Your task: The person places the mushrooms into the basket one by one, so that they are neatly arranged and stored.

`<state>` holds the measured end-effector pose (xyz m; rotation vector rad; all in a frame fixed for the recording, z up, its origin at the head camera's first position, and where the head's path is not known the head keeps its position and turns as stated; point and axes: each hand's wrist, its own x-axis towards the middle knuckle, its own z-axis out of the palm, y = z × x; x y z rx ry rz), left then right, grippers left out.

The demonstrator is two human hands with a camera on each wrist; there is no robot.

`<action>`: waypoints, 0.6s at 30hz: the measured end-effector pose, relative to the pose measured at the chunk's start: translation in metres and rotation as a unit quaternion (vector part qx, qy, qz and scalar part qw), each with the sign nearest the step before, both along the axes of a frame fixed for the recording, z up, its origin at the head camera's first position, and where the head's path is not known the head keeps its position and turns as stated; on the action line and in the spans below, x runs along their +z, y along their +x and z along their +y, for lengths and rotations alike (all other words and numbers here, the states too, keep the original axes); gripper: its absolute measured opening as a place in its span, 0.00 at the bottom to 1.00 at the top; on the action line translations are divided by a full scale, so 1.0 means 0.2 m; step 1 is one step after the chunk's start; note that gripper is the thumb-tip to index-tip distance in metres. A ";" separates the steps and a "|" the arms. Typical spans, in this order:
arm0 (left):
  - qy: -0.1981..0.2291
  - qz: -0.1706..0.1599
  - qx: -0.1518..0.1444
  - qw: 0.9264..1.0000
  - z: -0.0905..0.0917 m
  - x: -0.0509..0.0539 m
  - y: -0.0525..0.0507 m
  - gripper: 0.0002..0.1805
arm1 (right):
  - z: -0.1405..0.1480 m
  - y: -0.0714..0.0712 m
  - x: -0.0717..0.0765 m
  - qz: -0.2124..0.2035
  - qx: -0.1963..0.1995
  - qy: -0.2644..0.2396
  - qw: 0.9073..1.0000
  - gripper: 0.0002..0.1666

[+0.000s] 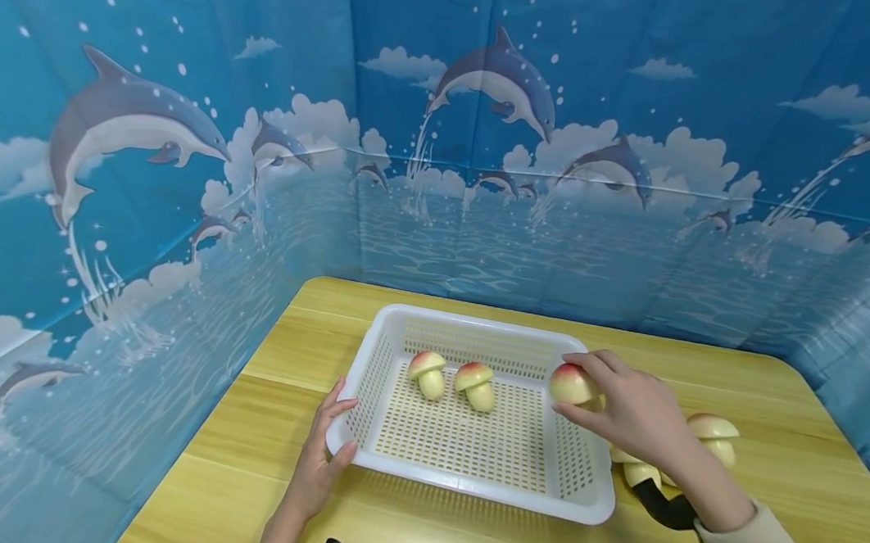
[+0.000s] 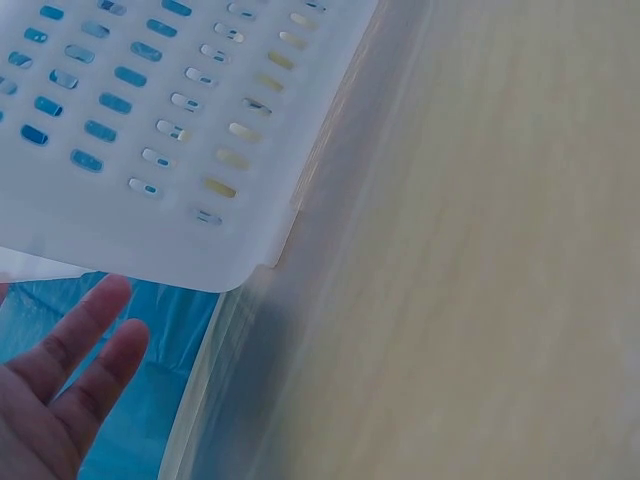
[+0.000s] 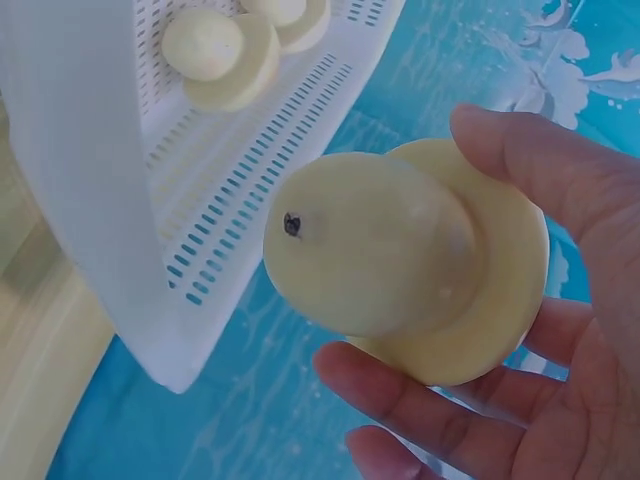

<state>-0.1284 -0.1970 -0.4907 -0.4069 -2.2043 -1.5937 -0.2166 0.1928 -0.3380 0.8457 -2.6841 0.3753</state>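
Note:
A toy mushroom with a cream body and red-tinted cap is held in my right hand, above the right end of a white plastic basket. In the right wrist view the thumb and fingers grip the cap of this mushroom, its stem facing the camera with a dark spot on the end. Two similar mushrooms lie side by side inside the basket. At the basket's left rim rests my left hand, its thumb and a fingertip over the edge; in the left wrist view two fingers extend fairly straight.
More mushrooms lie on the wooden table right of the basket, partly hidden by my right arm. Black wrist mounts show near both wrists. A blue dolphin-print curtain stands behind and to the left of the table.

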 end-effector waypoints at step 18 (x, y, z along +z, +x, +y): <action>0.012 -0.004 -0.007 1.000 0.00 -0.02 0.00 0.28 | -0.05 -0.12 -0.03 -0.055 0.035 0.042 0.997 0.34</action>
